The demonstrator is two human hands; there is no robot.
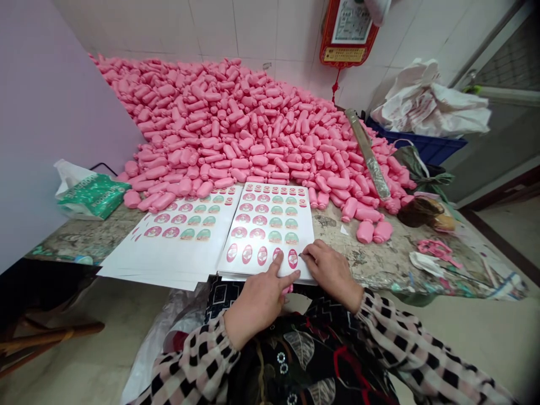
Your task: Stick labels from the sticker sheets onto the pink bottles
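A stack of white sticker sheets [270,225] lies at the table's front edge, printed with rows of pink and green labels and a bottom row of pink ovals. My left hand [264,295] rests on its lower edge, with two digits stretched out on the paper beside the last oval label [292,259]. Its other fingers curl under, around a pink plastic bottle [287,289] that is mostly hidden. At that oval's right side, my right hand [329,270] is closed in a pinch. A thin dark tip shows at its fingertips, too small to name.
Behind the sheets rises a large heap of pink bottles [236,124], with a long flat bar [367,152] on its right side. More label sheets [169,253] and a green tissue pack [95,194] lie left. A blue crate [439,147] stands back right; scraps [439,250] lie front right.
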